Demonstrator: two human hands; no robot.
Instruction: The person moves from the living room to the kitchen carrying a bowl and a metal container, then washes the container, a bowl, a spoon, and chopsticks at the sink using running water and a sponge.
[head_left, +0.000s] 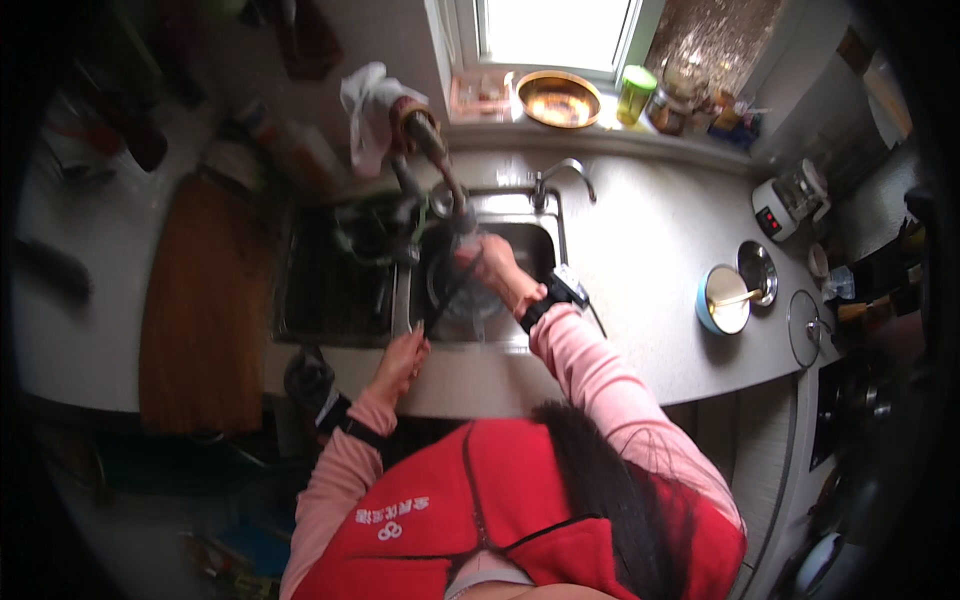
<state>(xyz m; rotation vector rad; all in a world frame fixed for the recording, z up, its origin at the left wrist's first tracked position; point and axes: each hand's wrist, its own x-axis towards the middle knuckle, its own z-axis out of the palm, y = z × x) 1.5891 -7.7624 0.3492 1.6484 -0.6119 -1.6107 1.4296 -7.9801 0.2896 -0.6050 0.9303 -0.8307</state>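
Note:
My left hand (405, 360) is at the sink's front edge, its fingers closed on the near end of a long, thin dark utensil (448, 296), too blurred to name exactly. The utensil slants up across the right sink basin (529, 234). At its far end my right hand (491, 259) curls around it, just under the faucet spout (452, 184). Motion blur hides the right fingertips. Below the hands, a round, clear-looking vessel (487, 304) sits in the basin. A dark rack-like insert (330, 292) covers the left basin, with blurred green items (367, 225) at its back.
A wooden cutting board (206, 315) lies left of the sink. On the right counter stand a blue pot (709, 304) with a utensil in it, a metal bowl (757, 271), a glass lid (805, 328) and an electric kettle (791, 199). The windowsill holds a golden basin (559, 100).

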